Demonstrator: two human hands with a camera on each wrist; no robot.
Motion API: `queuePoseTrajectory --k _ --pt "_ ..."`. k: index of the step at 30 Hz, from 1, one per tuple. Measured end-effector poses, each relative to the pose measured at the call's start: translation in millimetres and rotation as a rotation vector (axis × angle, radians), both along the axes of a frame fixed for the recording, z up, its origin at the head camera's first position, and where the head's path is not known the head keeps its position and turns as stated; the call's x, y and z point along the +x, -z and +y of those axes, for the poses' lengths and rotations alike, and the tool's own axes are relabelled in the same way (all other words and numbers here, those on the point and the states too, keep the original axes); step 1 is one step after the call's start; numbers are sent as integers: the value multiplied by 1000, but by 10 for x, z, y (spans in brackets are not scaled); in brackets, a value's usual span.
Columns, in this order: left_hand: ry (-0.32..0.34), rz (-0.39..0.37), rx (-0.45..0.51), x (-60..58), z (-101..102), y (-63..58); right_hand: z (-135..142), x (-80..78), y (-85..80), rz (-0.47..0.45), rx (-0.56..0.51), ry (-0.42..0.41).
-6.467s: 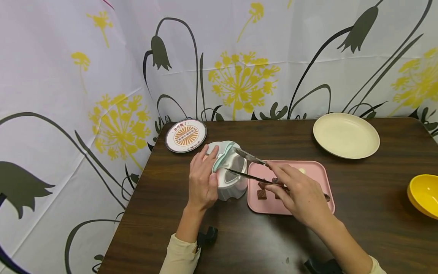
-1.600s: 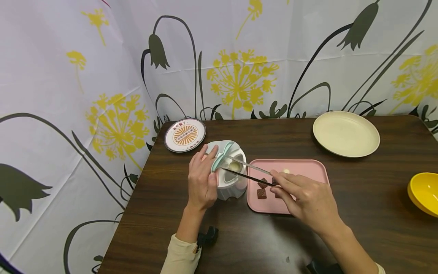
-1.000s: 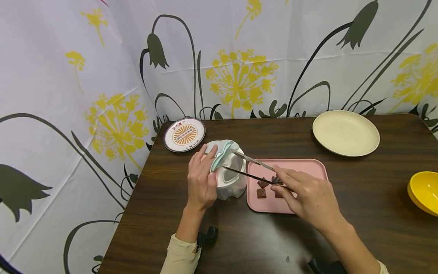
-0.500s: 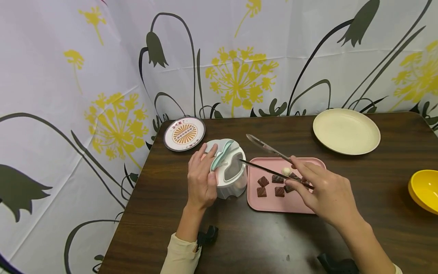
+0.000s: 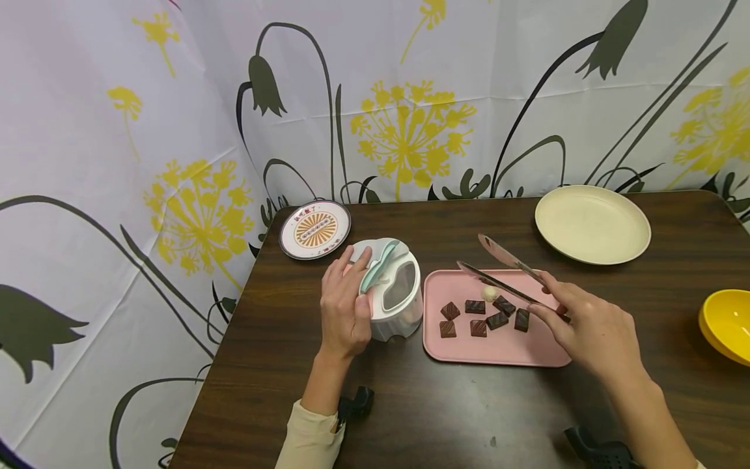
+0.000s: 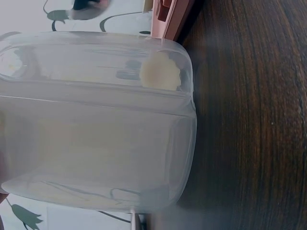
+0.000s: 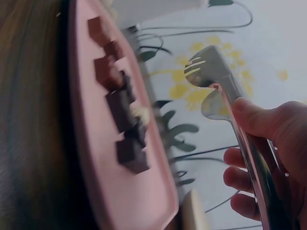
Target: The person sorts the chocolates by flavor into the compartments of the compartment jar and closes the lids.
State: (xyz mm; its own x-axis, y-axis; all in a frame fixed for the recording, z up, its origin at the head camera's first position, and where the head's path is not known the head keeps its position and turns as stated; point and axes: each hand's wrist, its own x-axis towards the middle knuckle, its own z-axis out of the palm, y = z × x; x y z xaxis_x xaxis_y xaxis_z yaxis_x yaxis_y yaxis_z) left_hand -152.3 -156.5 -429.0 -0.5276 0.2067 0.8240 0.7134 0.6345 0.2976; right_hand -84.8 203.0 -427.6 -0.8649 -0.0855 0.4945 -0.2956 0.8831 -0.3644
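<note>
My left hand [image 5: 342, 306] lies over the top of a white, see-through lidded container [image 5: 397, 326], fingers and thumb holding it beside the raised mint-green flap [image 5: 379, 266]. One opening shows on the lid's right side. Through the container's clear wall, the left wrist view shows a pale, round, ridged sweet [image 6: 160, 72] at the bottom of a compartment. My right hand [image 5: 597, 329] grips metal tongs [image 5: 508, 258], tips apart with nothing between them, above the pink tray [image 5: 436, 350]. On the tray lie several dark chocolates [image 5: 497, 320] and a pale sweet [image 5: 489, 294].
A patterned white plate [image 5: 315, 230] sits at the back left of the wooden table [image 5: 269, 391]. At the back right is a cream oval plate [image 5: 592, 225]. Yellow bowls [image 5: 726, 326], seemingly stacked, stand at the right edge. A flowered cloth [image 5: 410, 52] hangs behind.
The tongs have left the container's opening and moved right over the tray, with their tips spreading. A pale sweet showed in the opening 1.6 seconds ago. My left hand stays in place.
</note>
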Motion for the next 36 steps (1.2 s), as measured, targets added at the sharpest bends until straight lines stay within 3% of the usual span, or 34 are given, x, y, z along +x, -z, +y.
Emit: queuePoseTrajectory --k 13,36 --pt "2 3 1 -9 10 11 20 4 304 -128 2 31" --pt "-15 -1 2 0 11 15 -18 21 323 -190 16 67"
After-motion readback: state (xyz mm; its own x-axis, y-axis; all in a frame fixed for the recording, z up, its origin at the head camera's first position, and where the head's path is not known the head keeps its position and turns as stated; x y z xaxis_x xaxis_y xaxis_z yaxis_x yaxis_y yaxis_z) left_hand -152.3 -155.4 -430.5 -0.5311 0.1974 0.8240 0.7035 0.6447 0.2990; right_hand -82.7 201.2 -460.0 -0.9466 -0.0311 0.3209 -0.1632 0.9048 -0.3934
